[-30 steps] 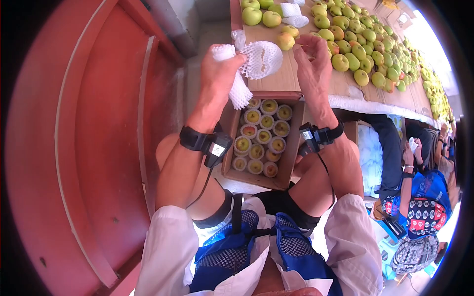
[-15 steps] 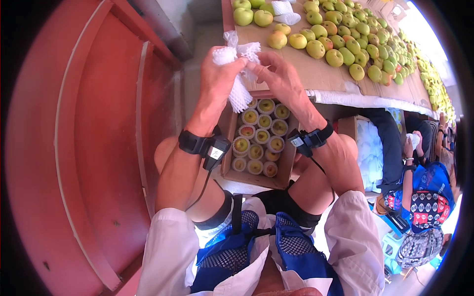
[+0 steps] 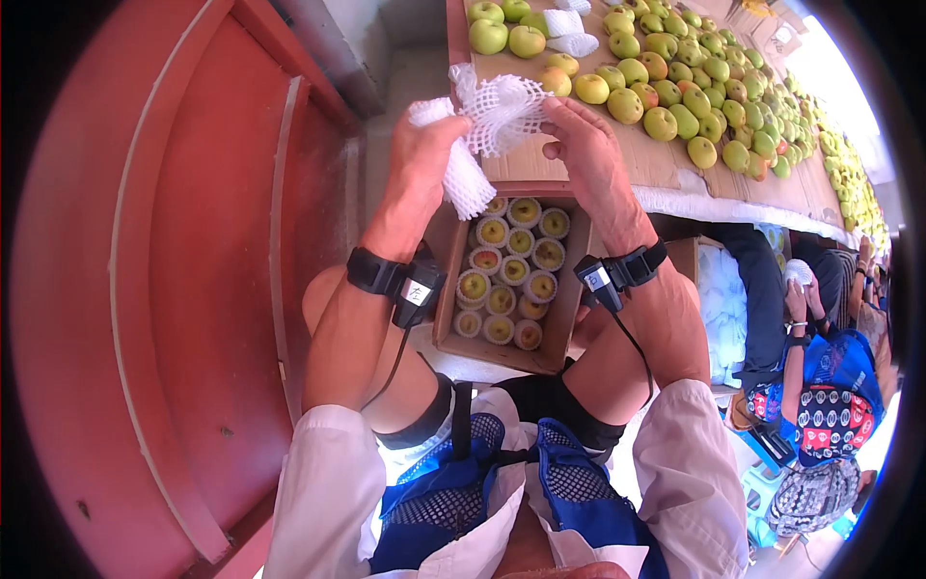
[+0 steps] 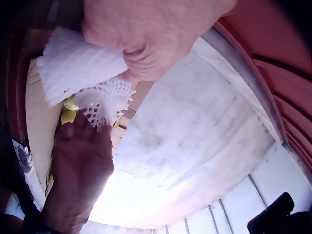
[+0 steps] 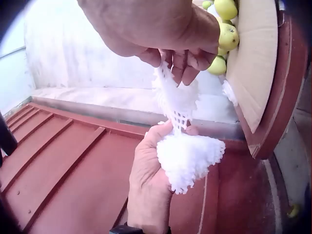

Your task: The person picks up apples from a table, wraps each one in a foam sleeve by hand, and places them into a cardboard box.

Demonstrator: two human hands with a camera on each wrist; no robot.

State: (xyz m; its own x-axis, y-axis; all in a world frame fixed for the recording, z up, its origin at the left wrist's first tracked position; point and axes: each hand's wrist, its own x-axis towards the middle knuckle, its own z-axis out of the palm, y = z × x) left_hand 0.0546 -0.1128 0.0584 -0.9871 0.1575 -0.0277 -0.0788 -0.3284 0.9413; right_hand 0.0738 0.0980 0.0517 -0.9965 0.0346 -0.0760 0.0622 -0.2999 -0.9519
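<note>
Above the bench's near edge, our left hand (image 3: 424,145) clutched a bundle of foam nets (image 3: 461,174) while our right hand (image 3: 584,145) pinched one net (image 3: 502,111); we judged peeling it slowly kept the rest bunched.

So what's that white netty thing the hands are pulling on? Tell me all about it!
It is a white foam net, soft and stretchy-looking, full of diamond holes with frilly edges. The right hand pinches one end and the left hand holds the other, so it is spread open in the air between them. The left hand also grips a bunch of more white nets. It hangs above the box of wrapped fruit.
</note>
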